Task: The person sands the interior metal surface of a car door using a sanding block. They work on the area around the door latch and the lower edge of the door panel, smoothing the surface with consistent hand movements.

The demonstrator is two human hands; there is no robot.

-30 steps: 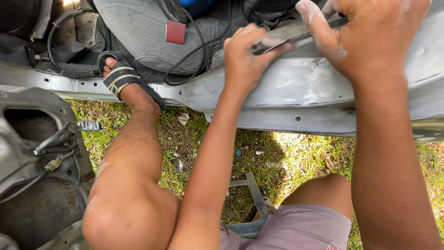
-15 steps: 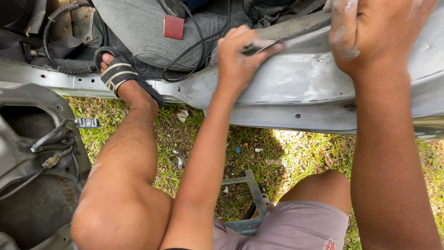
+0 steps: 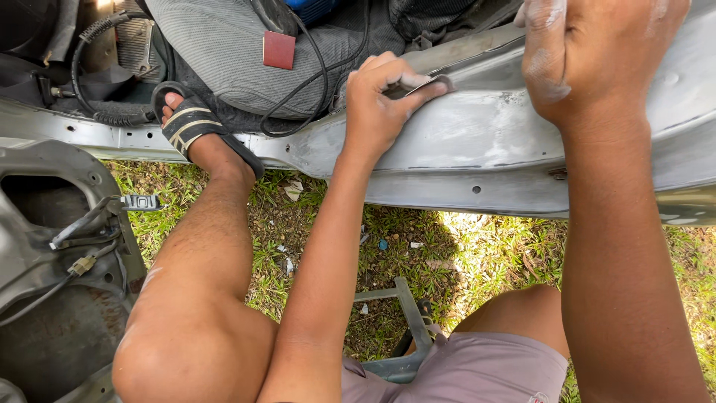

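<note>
My left hand (image 3: 379, 104) pinches a small dark piece of sandpaper (image 3: 424, 84) flat against the bare grey car sill (image 3: 477, 149), which shows scuffed, dusty patches. My right hand (image 3: 597, 56), white with dust, presses on the sill's upper part to the right, its fingers curled over the top edge and partly cut off by the frame. The two hands are a hand's width apart. My left foot in a black striped sandal (image 3: 186, 123) rests on the sill at the left.
Inside the car lie a grey seat cushion (image 3: 224, 52), black cables (image 3: 313, 67) and a small red tag (image 3: 279, 49). A removed door panel (image 3: 52, 246) is at the left. Grass (image 3: 447, 254) and a low metal stool frame (image 3: 406, 321) are below.
My right hand has left the spot beside the sandpaper and moved right and up along the sill. My left hand has slid the sandpaper slightly left and down.
</note>
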